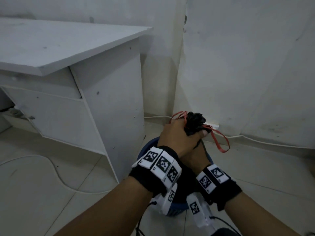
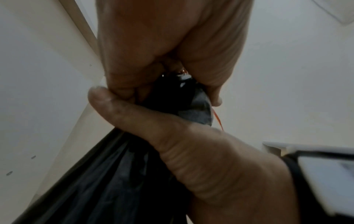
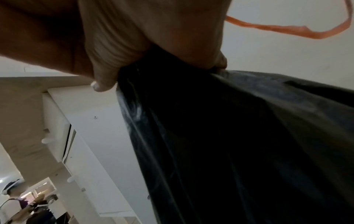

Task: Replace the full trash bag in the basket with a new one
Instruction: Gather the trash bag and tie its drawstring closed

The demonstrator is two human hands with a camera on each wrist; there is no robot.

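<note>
Both hands squeeze the neck of the black trash bag [image 1: 195, 123] — left hand [image 1: 175, 137] on top, right hand [image 1: 196, 155] below — right over the blue basket [image 1: 144, 150]. Red strings [image 1: 219, 142] hang loose. White bench [image 1: 109, 92] edge sits close on the left; open floor [image 1: 264, 167] lies to the right.

The trash bag [image 1: 196, 124] is glossy black, its drawstring [image 1: 219, 142] orange-red. The basket [image 1: 148, 149] is blue. Both wristbands [image 1: 221, 181] are black with white blocks bearing black-and-white square codes. The desk [image 1: 68, 48] is white, the floor tiles [image 1: 34, 184] pale beige.
</note>
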